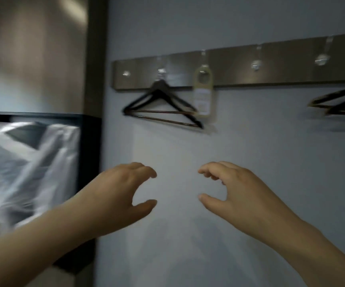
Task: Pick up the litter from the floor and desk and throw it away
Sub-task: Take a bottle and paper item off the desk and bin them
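Both hands are hanging in the air in front of a pale wall (271, 162), below the metal hook rail (238, 65). The left hand (122, 189) is sitting below the rail's left end, its fingers (144, 169) loosely curled and kept close together, the thumb standing apart underneath them, with nothing between. The right hand (235, 189) is mirroring it below the rail's middle, fingers bent into a loose claw, thumb spread away, gripping nothing. The two hands are facing each other with a gap of bare wall between them, touching neither the wall nor one another.

No litter is lying in or near the fingers, and where it lies cannot be told from this view.

A black hanger (161, 108) is dangling from a hook near the rail's left end, with a pale door tag (203, 94) hanging just beside it. A second hanger (341, 102) is hanging under the rail's right end. Left of and below the rail, a black-framed panel (88, 162) is showing a blurred white crumpled sheet (43, 154).
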`<state>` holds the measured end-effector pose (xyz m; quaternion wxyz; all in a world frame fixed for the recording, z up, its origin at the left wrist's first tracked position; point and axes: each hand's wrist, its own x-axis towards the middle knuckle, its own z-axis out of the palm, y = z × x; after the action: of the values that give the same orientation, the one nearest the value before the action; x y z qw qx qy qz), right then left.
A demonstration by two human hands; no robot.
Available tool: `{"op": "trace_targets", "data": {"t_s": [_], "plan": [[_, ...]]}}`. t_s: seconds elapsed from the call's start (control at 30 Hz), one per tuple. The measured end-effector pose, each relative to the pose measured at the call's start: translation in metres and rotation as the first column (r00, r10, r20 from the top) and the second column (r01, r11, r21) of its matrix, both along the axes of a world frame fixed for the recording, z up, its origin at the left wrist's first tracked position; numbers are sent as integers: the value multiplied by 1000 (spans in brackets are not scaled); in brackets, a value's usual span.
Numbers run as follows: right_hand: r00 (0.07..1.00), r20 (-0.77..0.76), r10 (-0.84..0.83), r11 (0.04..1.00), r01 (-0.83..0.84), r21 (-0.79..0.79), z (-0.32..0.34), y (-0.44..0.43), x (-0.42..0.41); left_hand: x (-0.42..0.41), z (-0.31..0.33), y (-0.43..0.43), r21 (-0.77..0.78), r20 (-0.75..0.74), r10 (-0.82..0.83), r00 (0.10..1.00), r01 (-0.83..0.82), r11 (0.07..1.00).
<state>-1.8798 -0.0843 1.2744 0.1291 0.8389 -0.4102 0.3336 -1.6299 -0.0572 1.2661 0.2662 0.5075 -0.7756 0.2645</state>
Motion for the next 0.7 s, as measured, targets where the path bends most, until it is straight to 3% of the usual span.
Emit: {"op": "trace_targets", "data": {"t_s": [0.17,0.37,0.7], "plan": [[963,-11,268,962,-267,60,-20,45,152,134,-21,111,67,-23,283,959,-281,957],[873,-26,486,870,-481,113,-31,100,300,249,-41,216,168,-72,496,865,-480,861],[747,-53,663,746,-653,129,-60,93,491,401,-71,256,224,-89,720,689,-690,688]]}}
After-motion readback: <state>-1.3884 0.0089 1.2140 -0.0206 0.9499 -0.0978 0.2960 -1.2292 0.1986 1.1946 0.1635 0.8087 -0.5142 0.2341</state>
